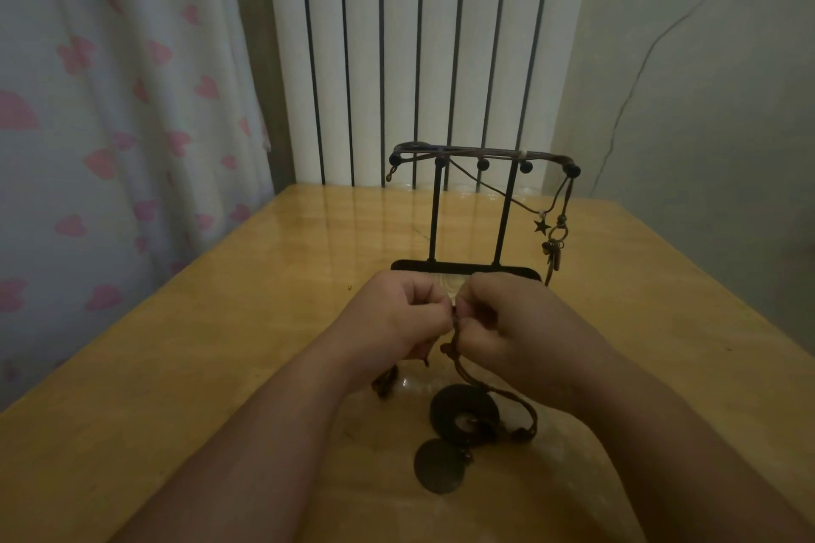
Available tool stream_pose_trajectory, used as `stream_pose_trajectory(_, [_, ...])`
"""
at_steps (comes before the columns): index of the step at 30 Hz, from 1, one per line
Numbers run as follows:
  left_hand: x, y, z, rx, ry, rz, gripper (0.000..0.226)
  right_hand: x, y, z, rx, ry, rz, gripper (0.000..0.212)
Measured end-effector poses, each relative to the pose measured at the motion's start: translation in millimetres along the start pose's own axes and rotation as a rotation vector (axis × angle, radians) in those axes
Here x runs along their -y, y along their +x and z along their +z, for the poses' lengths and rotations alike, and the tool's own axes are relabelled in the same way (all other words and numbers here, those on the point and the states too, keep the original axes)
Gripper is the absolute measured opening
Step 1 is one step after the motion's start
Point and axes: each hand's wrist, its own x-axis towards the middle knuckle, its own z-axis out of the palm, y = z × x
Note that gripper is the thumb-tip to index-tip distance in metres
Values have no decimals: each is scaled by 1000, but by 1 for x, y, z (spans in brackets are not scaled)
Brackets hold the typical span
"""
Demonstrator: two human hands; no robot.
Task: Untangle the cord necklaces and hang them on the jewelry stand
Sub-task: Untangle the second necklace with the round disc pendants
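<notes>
Head cam: left hand (399, 313) & right hand (507, 322) are each pinching a knotted cord (456, 337) over the table (220, 344), in front of the stand (434, 212), with the round pendants (463, 412) lying below. At least one necklace w/ a star charm (541, 226) is already hanging at the stand's right end, so the job is looking partway done. Fingers are hiding the knot, and dim light is blurring how many cords are left.
</notes>
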Motion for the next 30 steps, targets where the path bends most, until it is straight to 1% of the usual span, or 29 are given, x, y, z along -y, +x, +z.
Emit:
stream_pose_trajectory(2, [-1,0,-1,14,-21,6,36,-3,-1,2,-15,103,11,6])
stream_pose_trajectory(5, [-3,-1,0,15,-46,10,36,-7,-2,5,-33,195,20,5])
stream_pose_trajectory(9, [-6,-1,-1,36,-137,1,20,-9,-1,7,-54,324,29,10])
stream_pose_trajectory(12, [-5,-1,-1,61,-234,-8,20,-11,0,9,-62,464,31,14])
stream_pose_trajectory(14, [-5,-1,-2,53,-262,-10,20,-13,1,10,-57,516,30,12])
stream_pose_trajectory(16, [-4,-1,-3,19,-228,-8,21,-14,1,10,-73,514,27,10])
stream_pose_trajectory(18, [-4,-2,-3,-15,-120,2,25,-15,2,10,-103,488,9,8])
stream_pose_trajectory(22, [-7,-3,2,-79,15,54,15,-13,3,8,-156,367,2,7])
stream_pose_trajectory(26, [-7,-1,0,-179,-10,66,19,-15,2,7,-176,299,9,10])
stream_pose_trajectory(30, [-7,-2,0,-163,11,66,18,-17,3,10,-174,267,5,7])
